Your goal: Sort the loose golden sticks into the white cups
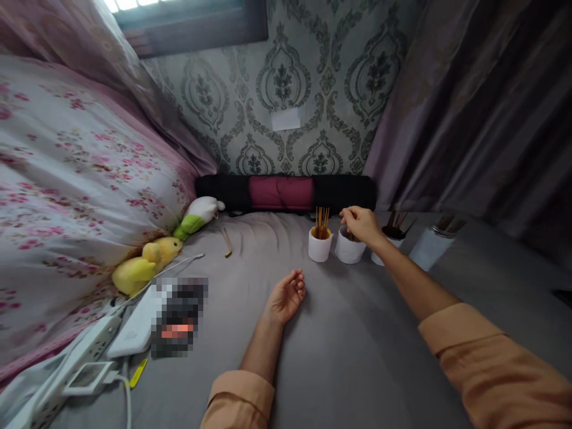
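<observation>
Four white cups (pixel 426 249) stand in a row on the grey sheet (pixel 357 339), near the black bolster (pixel 348 192). Seen from the head camera, the right hand (pixel 363 225) hangs over the second cup (pixel 348 251), fingers bunched and dipping at its rim; whether they grip anything I cannot tell. Just left, the first cup (pixel 319 247) holds upright orange sticks (pixel 322 220). The left hand (pixel 286 296) rests on the sheet, palm up, loosely curled, empty. A yellow plush toy (pixel 145 263) lies well to the left.

Four cups (pixel 320 245) on bed (pixel 357 333), toys (pixel 147 262) left
</observation>
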{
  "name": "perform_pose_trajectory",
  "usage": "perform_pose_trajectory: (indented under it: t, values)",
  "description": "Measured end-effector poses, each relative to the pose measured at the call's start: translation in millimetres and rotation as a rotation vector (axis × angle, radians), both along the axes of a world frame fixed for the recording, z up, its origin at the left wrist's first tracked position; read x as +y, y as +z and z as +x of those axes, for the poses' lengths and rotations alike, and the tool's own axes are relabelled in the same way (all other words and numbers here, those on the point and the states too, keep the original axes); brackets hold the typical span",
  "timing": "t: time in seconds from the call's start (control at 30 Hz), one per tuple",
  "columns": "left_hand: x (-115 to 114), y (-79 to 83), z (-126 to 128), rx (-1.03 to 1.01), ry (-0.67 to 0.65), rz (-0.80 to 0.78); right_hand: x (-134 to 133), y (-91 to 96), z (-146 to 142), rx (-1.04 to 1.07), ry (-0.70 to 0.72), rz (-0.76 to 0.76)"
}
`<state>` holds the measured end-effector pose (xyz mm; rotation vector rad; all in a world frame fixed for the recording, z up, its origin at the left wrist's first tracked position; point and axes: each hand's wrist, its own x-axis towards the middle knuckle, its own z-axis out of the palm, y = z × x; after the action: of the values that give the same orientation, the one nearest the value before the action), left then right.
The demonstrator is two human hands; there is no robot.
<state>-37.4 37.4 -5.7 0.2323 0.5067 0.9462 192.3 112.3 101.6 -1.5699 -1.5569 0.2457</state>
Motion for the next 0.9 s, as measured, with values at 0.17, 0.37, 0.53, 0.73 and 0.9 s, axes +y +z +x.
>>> perform_pose_trajectory:
  t: [0.17, 0.37, 0.53, 0.73, 0.9]
  values:
    - [-1.9, -0.5, -3.2, 0.000, 0.020, 0.022, -15.7, -3.3, 0.3, 0.060, 0.016, -0.006]
    - [-4.4, -1.4, -6.1, 0.013, 0.048, 0.051, -36.3, -3.8, -5.0, 0.109, 0.040, -0.001]
    - [-5.9, -2.0, -7.3, 0.006, 0.067, 0.080, -52.0, -16.0, -13.4, 0.145, 0.084, -0.011]
    - [-6.6, -3.5, -8.2, 0.001, 0.080, 0.087, -63.7, -39.2, -25.5, 0.152, 0.147, -0.087]
    - [-6.2, -3.6, -8.5, 0.013, 0.088, 0.088, -62.3, -62.4, -34.3, 0.094, 0.164, -0.111]
